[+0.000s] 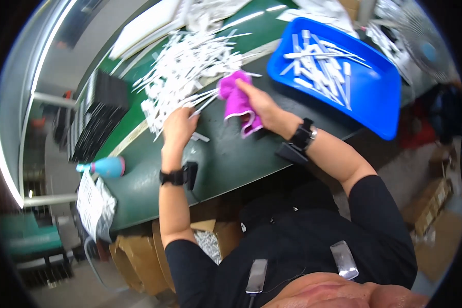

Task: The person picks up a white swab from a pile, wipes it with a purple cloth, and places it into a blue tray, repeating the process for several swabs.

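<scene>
A bunched purple cloth with a white edge [236,105] is gripped in my right hand [264,108], over the middle of the table. My left hand [178,126] is closed at the near edge of a big loose heap of thin white sticks [185,61]. From its fingers several white sticks [205,97] reach right toward the cloth; the cloth covers their far ends. Whether it wraps them or only touches them, I cannot tell. One short white piece [201,137] lies on the dark green tabletop [226,164] beside my left hand.
A blue tray [377,97] with white sticks stands at the right. Black stacked trays [100,108], a light blue bottle [108,167] and a papered bag [95,205] are at the left. Cardboard boxes [138,262] sit below the table edge; a fan [426,49] stands far right.
</scene>
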Demonstrator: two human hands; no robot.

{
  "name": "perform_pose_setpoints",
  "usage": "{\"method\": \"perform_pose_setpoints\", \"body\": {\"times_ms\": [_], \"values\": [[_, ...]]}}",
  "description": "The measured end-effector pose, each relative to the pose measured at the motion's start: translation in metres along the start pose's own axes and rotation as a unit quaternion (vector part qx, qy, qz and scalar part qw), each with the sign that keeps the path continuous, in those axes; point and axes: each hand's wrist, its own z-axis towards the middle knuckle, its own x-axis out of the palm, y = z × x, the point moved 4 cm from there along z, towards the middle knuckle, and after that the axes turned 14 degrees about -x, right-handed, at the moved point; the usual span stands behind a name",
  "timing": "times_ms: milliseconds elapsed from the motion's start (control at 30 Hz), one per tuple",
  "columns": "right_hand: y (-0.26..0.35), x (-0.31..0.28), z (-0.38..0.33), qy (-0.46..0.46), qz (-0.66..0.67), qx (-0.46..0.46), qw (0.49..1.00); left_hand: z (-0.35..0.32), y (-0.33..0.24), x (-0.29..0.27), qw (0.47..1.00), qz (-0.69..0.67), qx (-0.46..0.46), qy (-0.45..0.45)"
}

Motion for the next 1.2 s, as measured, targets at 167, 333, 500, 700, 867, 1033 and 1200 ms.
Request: {"method": "perform_pose_setpoints", "body": {"times_ms": [167,333,500,700,867,1033,1200], "values": [[0.009,-0.011,0.004,0.032,-0.014,-0.029,0.999,-0.012,0.001,-0.015,0.989,0.074,-0.116,-0.054],[0.009,-0.003,-0.004,0.041,-0.028,-0.028,0.998,-0.014,0.007,0.012,0.79,-0.582,-0.169,0.087],[0.018,0.003,-0.01,0.065,-0.083,-0.042,0.994,-0.027,-0.041,0.032,0.714,-0.67,-0.146,0.141],[0.014,0.012,-0.006,0.079,-0.155,-0.089,0.981,-0.036,-0.052,0.036,0.706,-0.652,-0.145,0.236],[0.021,0.004,-0.005,0.012,-0.077,-0.069,0.995,-0.035,-0.054,0.035,0.603,-0.721,-0.181,0.288],[0.025,0.006,-0.007,0.019,-0.077,-0.054,0.995,-0.036,-0.039,0.035,0.571,-0.766,-0.171,0.242],[0.027,0.004,-0.006,0.009,-0.072,-0.056,0.996,-0.037,-0.041,0.035,0.526,-0.806,-0.166,0.214]]}}
